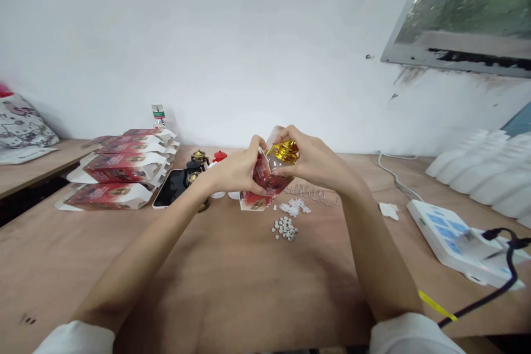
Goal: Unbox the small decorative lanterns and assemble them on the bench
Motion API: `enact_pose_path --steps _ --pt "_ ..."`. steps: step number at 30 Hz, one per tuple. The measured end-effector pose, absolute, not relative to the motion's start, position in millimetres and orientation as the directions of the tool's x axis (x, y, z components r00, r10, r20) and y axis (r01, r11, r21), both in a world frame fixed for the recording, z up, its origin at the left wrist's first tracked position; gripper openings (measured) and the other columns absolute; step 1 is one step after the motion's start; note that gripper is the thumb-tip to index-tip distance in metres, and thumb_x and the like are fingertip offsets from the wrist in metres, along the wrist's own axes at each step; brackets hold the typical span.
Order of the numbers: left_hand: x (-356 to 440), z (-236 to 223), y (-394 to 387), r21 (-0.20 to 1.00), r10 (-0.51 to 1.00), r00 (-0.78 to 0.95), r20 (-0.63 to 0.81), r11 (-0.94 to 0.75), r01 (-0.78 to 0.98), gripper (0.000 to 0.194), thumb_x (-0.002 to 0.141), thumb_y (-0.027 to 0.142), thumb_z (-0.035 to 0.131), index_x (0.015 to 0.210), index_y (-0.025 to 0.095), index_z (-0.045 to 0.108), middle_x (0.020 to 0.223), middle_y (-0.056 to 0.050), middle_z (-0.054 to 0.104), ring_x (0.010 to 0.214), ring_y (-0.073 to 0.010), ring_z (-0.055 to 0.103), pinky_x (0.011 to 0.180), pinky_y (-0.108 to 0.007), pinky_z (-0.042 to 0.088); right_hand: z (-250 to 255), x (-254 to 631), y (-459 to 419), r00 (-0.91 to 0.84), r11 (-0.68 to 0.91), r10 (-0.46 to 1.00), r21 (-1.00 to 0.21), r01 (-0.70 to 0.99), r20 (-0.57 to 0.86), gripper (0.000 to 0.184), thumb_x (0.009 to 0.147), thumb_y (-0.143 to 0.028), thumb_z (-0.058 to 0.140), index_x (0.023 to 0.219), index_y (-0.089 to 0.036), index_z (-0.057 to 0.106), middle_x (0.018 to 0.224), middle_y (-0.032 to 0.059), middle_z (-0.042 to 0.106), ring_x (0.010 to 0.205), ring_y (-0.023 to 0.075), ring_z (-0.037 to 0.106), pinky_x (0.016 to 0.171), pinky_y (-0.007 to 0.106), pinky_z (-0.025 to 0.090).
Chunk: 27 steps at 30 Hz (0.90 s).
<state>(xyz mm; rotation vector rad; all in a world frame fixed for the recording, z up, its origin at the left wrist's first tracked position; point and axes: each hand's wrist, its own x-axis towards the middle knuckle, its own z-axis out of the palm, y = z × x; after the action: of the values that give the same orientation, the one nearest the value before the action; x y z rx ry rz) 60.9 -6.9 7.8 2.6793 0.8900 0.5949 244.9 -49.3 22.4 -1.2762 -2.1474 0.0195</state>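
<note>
My left hand (236, 170) is wrapped round a red printed cardboard box (269, 185), which is tilted above the table. My right hand (312, 158) grips a clear plastic piece with a shiny gold ornament (286, 151) in it, at the box's upper end. I cannot tell how far the plastic piece sits inside the box. Below the hands lie a heap of small round silvery pieces (285, 228), some white bits (295, 207) and thin wire-like parts (315, 194). Small lantern-shaped items stand behind my left forearm, among them a red one (219, 156) and a black one (194, 166).
Several red boxes (114, 167) are stacked at the left, with a black-screened phone (171, 188) beside them. A white power strip (448, 235) with plugs and a black cable lies at the right. White folded cartons (485, 168) line the right back, near the wall.
</note>
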Motion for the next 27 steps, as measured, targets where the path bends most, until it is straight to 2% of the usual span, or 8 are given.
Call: enact_pose_path --steps 4,8,10,13,15,19,22,27 --pt "64 3 -7 0.367 0.604 0.756 0.251 -0.782 0.503 0.074 0.058 0.032 0.07 0.115 0.017 0.026 0.085 -0.006 0.058 0.074 -0.023 0.058 0.06 -0.03 0.042 24 248 -46 -0.388 0.519 0.836 -0.332 0.787 0.387 0.033 0.066 -0.022 0.064 0.093 -0.025 0.045 0.076 -0.0036 0.057 0.063 0.0136 0.049 0.056 0.026 0.036" --pt "66 -17 -11 0.445 0.55 0.819 0.16 -0.781 0.437 0.096 0.058 0.034 0.07 0.132 0.011 0.012 0.092 -0.011 0.059 0.081 -0.0271 0.06 0.065 -0.034 0.046 22 248 -44 -0.502 0.533 0.846 -0.313 0.786 0.18 0.026 0.063 -0.02 0.065 0.079 -0.022 0.044 0.071 -0.0041 0.055 0.062 0.0122 0.047 0.055 0.025 0.034" --pt "62 -31 -16 0.476 0.57 0.807 0.156 -0.759 0.444 0.098 0.065 0.038 0.066 0.136 0.009 0.006 0.096 -0.014 0.06 0.084 -0.0287 0.061 0.068 -0.038 0.047 20 245 -44 -0.562 0.563 0.821 -0.291 0.773 0.096 0.023 0.063 -0.018 0.064 0.075 -0.021 0.045 0.07 -0.0041 0.054 0.062 0.0118 0.047 0.054 0.024 0.033" --pt "49 -55 -24 0.464 0.597 0.749 0.286 -0.77 0.437 0.098 0.07 0.04 0.063 0.14 0.013 0.0 0.124 -0.022 0.049 0.105 -0.0332 0.056 0.083 -0.046 0.047 15 237 -43 -0.628 0.619 0.775 -0.277 0.735 0.066 0.02 0.066 -0.016 0.059 0.082 -0.021 0.049 0.071 -0.0039 0.055 0.063 0.0118 0.048 0.055 0.024 0.033" --pt "40 -75 -28 0.449 0.591 0.709 0.385 -0.791 0.415 0.1 0.072 0.04 0.063 0.142 0.017 -0.004 0.138 -0.022 0.036 0.12 -0.034 0.046 0.093 -0.049 0.043 11 230 -43 -0.679 0.671 0.73 -0.266 0.692 0.076 0.019 0.069 -0.015 0.056 0.087 -0.021 0.053 0.075 -0.0031 0.057 0.065 0.0117 0.049 0.057 0.024 0.033" --pt "28 -122 -27 0.442 0.62 0.58 0.528 -0.784 0.436 0.087 0.081 0.038 0.054 0.144 0.02 -0.002 0.146 -0.018 0.027 0.132 -0.0309 0.033 0.106 -0.051 0.033 5 220 -40 -0.734 0.715 0.678 -0.277 0.642 0.051 0.014 0.074 -0.015 0.054 0.086 -0.021 0.059 0.076 -0.0028 0.061 0.063 0.0103 0.049 0.057 0.023 0.032" --pt "27 -146 -22 0.446 0.623 0.579 0.527 -0.782 0.436 0.087 0.078 0.041 0.057 0.144 0.018 0.005 0.148 -0.016 0.024 0.136 -0.0304 0.026 0.11 -0.047 0.029 1 217 -35 -0.743 0.708 0.669 -0.312 0.634 0.009 0.008 0.077 -0.023 0.059 0.083 -0.019 0.061 0.073 -0.0024 0.061 0.062 0.01 0.049 0.056 0.022 0.033" --pt "30 -151 -22 0.478 0.613 0.577 0.54 -0.787 0.39 0.087 0.074 0.039 0.062 0.143 0.021 0.013 0.146 -0.013 0.029 0.132 -0.0297 0.034 0.106 -0.044 0.035 2 220 -33 -0.76 0.717 0.649 -0.307 0.626 -0.034 0.016 0.084 -0.015 0.046 0.08 -0.017 0.062 0.077 0.0004 0.063 0.068 0.0119 0.054 0.064 0.025 0.04"
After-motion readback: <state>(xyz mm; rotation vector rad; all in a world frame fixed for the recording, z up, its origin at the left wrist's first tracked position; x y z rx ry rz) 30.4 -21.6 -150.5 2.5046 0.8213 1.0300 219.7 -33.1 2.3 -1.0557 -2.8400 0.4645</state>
